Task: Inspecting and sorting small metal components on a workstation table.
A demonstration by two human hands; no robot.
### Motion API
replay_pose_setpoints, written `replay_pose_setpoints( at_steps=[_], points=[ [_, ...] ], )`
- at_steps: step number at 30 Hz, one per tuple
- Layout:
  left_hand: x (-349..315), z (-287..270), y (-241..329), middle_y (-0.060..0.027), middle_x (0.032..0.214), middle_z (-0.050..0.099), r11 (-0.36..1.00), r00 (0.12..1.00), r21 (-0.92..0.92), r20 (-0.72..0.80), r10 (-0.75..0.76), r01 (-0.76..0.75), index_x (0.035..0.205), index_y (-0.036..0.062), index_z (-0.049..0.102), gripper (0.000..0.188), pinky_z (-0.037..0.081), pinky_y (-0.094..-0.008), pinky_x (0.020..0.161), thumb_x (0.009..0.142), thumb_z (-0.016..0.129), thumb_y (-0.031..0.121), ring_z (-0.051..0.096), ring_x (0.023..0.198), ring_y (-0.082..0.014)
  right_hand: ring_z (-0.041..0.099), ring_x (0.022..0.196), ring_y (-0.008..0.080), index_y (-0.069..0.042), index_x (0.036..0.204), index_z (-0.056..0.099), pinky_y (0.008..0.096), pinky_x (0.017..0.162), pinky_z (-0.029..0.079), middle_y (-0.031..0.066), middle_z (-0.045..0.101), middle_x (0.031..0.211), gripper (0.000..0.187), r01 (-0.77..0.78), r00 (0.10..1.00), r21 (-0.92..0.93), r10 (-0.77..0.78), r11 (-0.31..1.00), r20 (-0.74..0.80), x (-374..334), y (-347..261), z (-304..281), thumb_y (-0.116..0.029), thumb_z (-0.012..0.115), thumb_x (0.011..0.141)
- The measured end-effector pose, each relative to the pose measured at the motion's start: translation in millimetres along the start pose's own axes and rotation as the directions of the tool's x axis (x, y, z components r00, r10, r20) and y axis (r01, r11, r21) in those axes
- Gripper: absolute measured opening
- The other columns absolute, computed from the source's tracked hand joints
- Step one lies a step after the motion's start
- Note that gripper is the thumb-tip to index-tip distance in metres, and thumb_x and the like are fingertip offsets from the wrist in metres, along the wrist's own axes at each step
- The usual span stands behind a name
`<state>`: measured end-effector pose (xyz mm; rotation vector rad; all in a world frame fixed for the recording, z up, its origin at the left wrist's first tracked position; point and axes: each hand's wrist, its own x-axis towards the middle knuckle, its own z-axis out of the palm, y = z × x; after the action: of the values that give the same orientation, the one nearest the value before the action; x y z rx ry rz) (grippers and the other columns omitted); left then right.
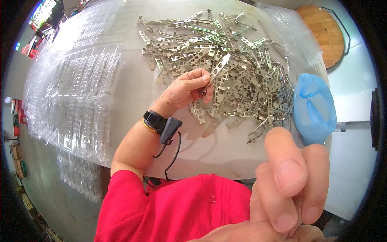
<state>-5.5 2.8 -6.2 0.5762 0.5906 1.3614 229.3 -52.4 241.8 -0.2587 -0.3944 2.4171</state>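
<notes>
My left hand (185, 88) pinches a flat metal strip (223, 63) with a row of round holes, between thumb and fingers. The strip slants up and to the right, over a large heap of similar silvery metal strips (238, 80) on the white table. The lower ends of the strip are covered by my fingers. Very close in the lower right, my right hand (278, 201) looms large with its fingers curled together. Nothing shows in it, and it is well apart from the heap.
Clear plastic trays (80, 97) wrapped in film stand at the left, with more clear plastic (288, 24) at the far right. A blue plastic bag (316, 111) lies at the table's right edge. Beyond it is a round wooden stool top (322, 36). A cable hangs from a black device (171, 130) at my left wrist.
</notes>
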Motion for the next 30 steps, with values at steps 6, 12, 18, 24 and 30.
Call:
replay_pose_setpoints(
  at_steps=[6,12,18,24,30],
  points=[
    [4,2,0,-0.0061,0.089,0.066,1.000,1.000,-0.001,0.006,0.000,0.000,0.104,0.0108,0.057,0.010,0.054,-0.0329,0.068,0.104,0.055,0.020,0.065,0.078,-0.0191,0.058,0.082,0.0252,0.000,0.075,0.050,0.0343,0.067,0.055,0.0206,0.048,0.119,0.026,-0.058,0.991,-0.006,0.059,0.998,0.120,9,-7,-14,0.017,0.068,0.080],
    [2,2,-1,-0.0051,0.088,0.064,1.000,1.000,-0.012,0.001,0.006,-0.006,0.104,0.0095,0.059,0.011,0.053,-0.0327,0.069,0.105,0.055,0.020,0.064,0.079,-0.0181,0.054,0.082,0.0216,-0.004,0.079,0.053,0.0302,0.065,0.050,0.0207,0.048,0.126,0.025,-0.105,0.919,-0.134,0.147,0.985,0.367,25,-8,-37,0.014,0.070,0.080],
    [6,3,0,-0.0054,0.087,0.065,1.000,1.000,-0.022,0.004,0.003,-0.003,0.100,0.0090,0.059,0.013,0.053,-0.0319,0.069,0.105,0.055,0.020,0.064,0.078,-0.0178,0.056,0.112,0.0219,0.000,0.120,0.057,0.0358,0.098,0.048,0.0190,0.048,0.143,0.038,0.131,0.988,-0.310,-0.099,0.942,0.115,82,-42,-111,0.003,0.057,0.082],
    [2,2,1,-0.0045,0.085,0.065,1.000,1.000,-0.012,0.006,0.004,-0.004,0.098,0.0093,0.059,0.015,0.053,-0.0310,0.068,0.105,0.055,0.021,0.064,0.076,-0.0171,0.059,0.115,0.0208,0.000,0.122,0.057,0.0361,0.103,0.048,0.0136,0.057,0.134,0.039,0.117,0.991,-0.393,-0.133,0.912,-0.011,99,-53,-155,0.004,0.055,0.083],
    [4,1,2,-0.0037,0.086,0.065,1.000,0.999,-0.002,0.035,0.012,-0.012,0.098,0.0088,0.060,0.016,0.052,-0.0305,0.068,0.105,0.056,0.022,0.063,0.077,-0.0158,0.061,0.107,0.0116,-0.002,0.114,0.061,0.0261,0.095,0.050,0.0106,0.058,0.132,0.031,0.127,0.980,-0.644,-0.198,0.754,-0.039,110,-51,-174,0.010,0.065,0.086]
  ],
)
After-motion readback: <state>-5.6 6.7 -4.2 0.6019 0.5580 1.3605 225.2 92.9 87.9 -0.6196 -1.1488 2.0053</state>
